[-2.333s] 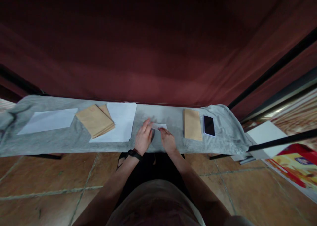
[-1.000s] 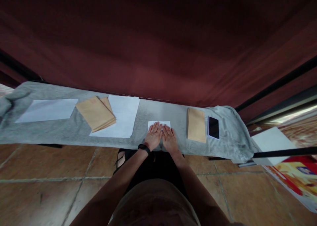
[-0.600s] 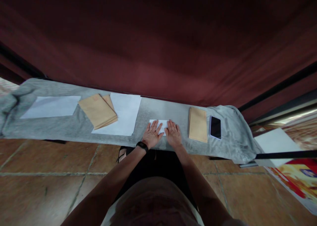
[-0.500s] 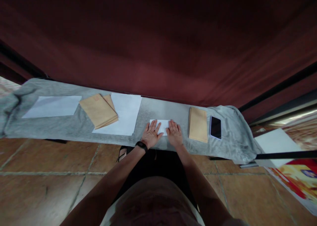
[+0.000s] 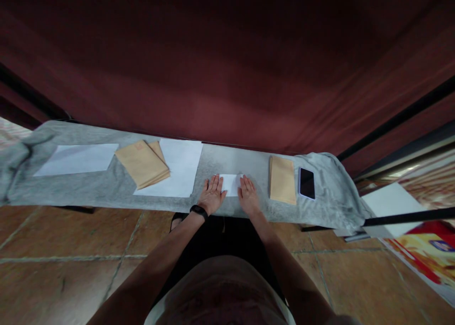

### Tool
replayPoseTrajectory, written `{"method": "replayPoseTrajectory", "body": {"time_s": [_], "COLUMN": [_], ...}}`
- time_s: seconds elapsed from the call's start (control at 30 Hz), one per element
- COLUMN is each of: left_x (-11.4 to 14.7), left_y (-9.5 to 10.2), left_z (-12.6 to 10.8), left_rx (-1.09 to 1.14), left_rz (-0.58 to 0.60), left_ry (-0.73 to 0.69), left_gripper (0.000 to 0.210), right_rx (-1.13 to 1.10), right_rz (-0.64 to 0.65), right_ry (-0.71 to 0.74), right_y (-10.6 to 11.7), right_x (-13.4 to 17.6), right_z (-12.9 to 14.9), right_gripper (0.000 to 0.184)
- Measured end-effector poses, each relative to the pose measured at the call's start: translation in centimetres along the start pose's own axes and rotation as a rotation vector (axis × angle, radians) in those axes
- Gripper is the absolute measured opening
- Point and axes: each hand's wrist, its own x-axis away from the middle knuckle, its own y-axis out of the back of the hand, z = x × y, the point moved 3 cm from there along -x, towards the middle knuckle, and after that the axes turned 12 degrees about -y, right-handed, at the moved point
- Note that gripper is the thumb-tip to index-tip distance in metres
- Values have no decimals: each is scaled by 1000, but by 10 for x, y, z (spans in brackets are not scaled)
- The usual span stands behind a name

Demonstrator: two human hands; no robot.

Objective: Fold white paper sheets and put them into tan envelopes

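Note:
A small white folded paper (image 5: 231, 185) lies on the grey cloth in front of me. My left hand (image 5: 212, 195) rests flat on its left end, fingers stretched out, a dark band at the wrist. On the right end lies my right hand (image 5: 249, 195), also flat with fingers extended. Both hands cover the paper's ends, and its middle shows between them. To the right is a stack of brown envelopes (image 5: 283, 180). On the left, more brown envelopes (image 5: 142, 162) lie askew, partly over large white sheets (image 5: 183, 168).
The grey cloth (image 5: 227, 160) covers a long narrow bench. Another white sheet (image 5: 80, 159) lies at far left. A phone (image 5: 307, 183) sits right of the envelope stack. A dark red curtain (image 5: 227, 92) hangs behind. A black bar (image 5: 408, 218) and colourful packaging (image 5: 430, 251) are at lower right.
My left hand has slid slightly left and its fingers have drawn closer together, so more of the paper's middle shows. The right hand stays nearly in place. The view has shifted slightly.

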Motion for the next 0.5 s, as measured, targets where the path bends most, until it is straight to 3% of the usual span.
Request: {"method": "replayPoseTrajectory", "body": {"time_s": [0.1,0.27,0.33,0.5], "left_x": [0,4,8,42], "left_y": [1,17,34,96], "left_z": [0,15,37,136], "left_rx": [6,57,32,-153], "left_rz": [8,19,-48,-334], "left_ry": [-3,3,77,577], "left_gripper": [63,67,65,70], "right_rx": [-28,51,73,89], "right_rz": [66,32,12,-22], "right_ry": [118,85,72,71], "right_y": [-9,-20,-21,-20], "right_x": [7,13,13,15], "right_z": [22,33,32,31], "right_gripper": [48,49,50,50]}}
